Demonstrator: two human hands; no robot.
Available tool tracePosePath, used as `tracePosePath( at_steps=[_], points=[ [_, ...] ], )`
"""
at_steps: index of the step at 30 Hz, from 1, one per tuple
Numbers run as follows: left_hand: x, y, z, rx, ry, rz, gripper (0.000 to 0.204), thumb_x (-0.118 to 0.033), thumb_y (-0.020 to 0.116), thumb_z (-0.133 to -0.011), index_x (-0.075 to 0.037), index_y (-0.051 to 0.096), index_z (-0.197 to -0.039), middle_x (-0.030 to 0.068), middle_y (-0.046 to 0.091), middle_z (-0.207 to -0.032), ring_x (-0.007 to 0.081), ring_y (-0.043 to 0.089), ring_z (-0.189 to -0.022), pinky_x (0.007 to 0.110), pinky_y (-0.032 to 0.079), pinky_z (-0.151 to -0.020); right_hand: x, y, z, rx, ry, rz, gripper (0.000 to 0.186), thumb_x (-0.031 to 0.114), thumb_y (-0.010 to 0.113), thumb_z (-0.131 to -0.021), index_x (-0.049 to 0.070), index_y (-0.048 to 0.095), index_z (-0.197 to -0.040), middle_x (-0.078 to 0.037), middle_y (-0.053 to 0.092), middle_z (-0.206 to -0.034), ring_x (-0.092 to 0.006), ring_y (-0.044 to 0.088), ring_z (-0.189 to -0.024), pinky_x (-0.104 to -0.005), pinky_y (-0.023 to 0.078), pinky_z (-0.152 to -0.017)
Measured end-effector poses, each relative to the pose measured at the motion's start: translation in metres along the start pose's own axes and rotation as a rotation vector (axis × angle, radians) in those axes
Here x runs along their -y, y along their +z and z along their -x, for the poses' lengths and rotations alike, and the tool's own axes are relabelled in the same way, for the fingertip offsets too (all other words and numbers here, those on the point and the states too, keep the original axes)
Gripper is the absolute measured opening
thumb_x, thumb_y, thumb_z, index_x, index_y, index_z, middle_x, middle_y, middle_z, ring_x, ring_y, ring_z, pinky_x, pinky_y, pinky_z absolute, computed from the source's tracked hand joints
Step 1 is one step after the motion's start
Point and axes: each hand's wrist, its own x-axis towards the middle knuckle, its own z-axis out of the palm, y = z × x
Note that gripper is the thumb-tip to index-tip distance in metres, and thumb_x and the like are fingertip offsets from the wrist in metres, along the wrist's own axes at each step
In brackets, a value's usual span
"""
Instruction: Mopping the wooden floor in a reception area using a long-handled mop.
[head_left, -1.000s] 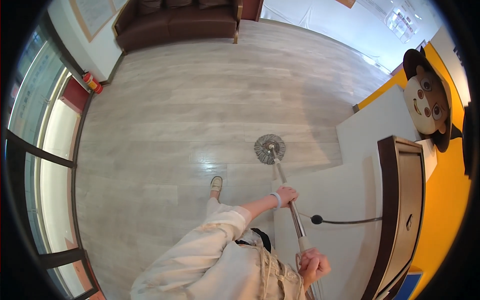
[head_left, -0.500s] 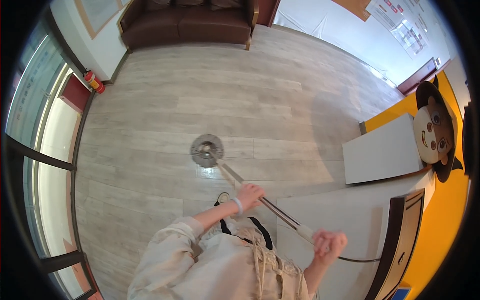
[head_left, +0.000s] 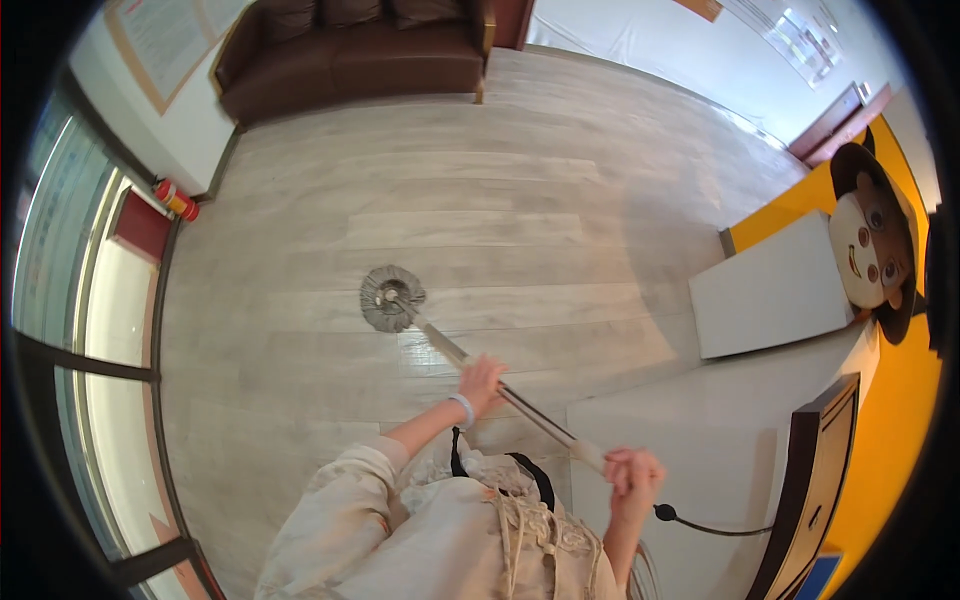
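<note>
- Mop [head_left: 535, 412]: it slants across the view, its head [head_left: 378, 310] on the floor [head_left: 300, 370], ahead and to the left of both hands.
- Long axis: the handle [head_left: 439, 343] runs from the head at upper left down to the right hand at lower right, so the two hands sit along one diagonal.
- Nearer hand: the left hand [head_left: 482, 382] is closer to the head, with a bare stretch of handle between; it wears a pale band [head_left: 463, 408] at the wrist.
- Left hand: closed round the handle, fingers wrapped over it.
- Right hand [head_left: 634, 472]: closed too, up by the top of the handle (its fingers are a little blurred, and I cannot tell where the handle ends behind them), well apart from the left.
- Around: a white counter [head_left: 690, 430] stands beside the right hand, a black knob [head_left: 664, 512] on a stalk near it; beyond lie a white box [head_left: 770, 285], a brown sofa [head_left: 400, 70] and a red extinguisher [head_left: 177, 199].
</note>
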Motion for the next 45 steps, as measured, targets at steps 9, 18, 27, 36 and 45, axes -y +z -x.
tracePosePath(
  at_steps=[9, 18, 27, 36, 45],
  points=[
    [-0.094, 0.034, -0.116, 0.265, 0.436, 0.131, 0.052, -0.015, 0.068, -0.070, -0.021, 0.045, -0.116, 0.0049, 0.049, -0.109, 0.0250, 0.043, -0.113, 0.044, 0.031, -0.090, 0.038, 0.021, 0.018, -0.407, -0.263, 0.286, 0.032, 0.005, 0.038, -0.087, 0.001, 0.044, -0.055, 0.001, 0.032, -0.041, -0.0083, 0.030, -0.037, -0.0285, 0.037, -0.053],
    [-0.126, 0.032, -0.200, 0.209, 0.487, -0.007, 0.028, -0.013, 0.067, -0.068, -0.017, 0.048, -0.089, 0.0003, 0.052, -0.095, 0.0207, 0.048, -0.101, 0.039, 0.033, -0.082, 0.031, -0.027, -0.070, -0.371, -0.386, 0.081, 0.034, 0.004, 0.035, -0.087, 0.005, 0.039, -0.053, -0.003, 0.034, -0.036, -0.0105, 0.031, -0.033, -0.0305, 0.039, -0.052],
    [-0.067, -0.026, -0.281, 0.069, 0.213, -0.162, 0.033, -0.025, 0.069, -0.070, -0.015, 0.050, -0.095, 0.0035, 0.053, -0.100, 0.0273, 0.047, -0.103, 0.043, 0.036, -0.083, 0.031, -0.049, -0.263, -0.045, -0.217, -0.236, 0.030, 0.012, 0.040, -0.091, -0.002, 0.054, -0.068, -0.002, 0.036, -0.037, -0.0127, 0.035, -0.032, -0.0296, 0.038, -0.043],
    [0.074, -0.028, -0.279, -0.093, -0.509, -0.173, 0.079, -0.027, 0.077, -0.062, -0.014, 0.032, -0.125, 0.0173, 0.038, -0.127, 0.0359, 0.035, -0.120, 0.047, 0.032, -0.096, -0.067, 0.021, -0.333, 0.346, 0.319, -0.070, 0.023, 0.011, 0.048, -0.089, -0.002, 0.060, -0.075, -0.003, 0.052, -0.055, -0.0056, 0.042, -0.044, -0.0204, 0.032, -0.042],
    [-0.015, 0.001, -0.385, -0.258, -0.020, 0.025, 0.069, -0.015, 0.075, -0.061, -0.009, 0.040, -0.121, 0.0156, 0.048, -0.112, 0.0346, 0.045, -0.107, 0.047, 0.037, -0.087, 0.016, -0.041, -0.399, -0.035, 0.051, -0.001, 0.032, 0.013, 0.049, -0.089, 0.004, 0.048, -0.058, -0.002, 0.044, -0.051, -0.0092, 0.039, -0.045, -0.0221, 0.034, -0.044]
  ],
)
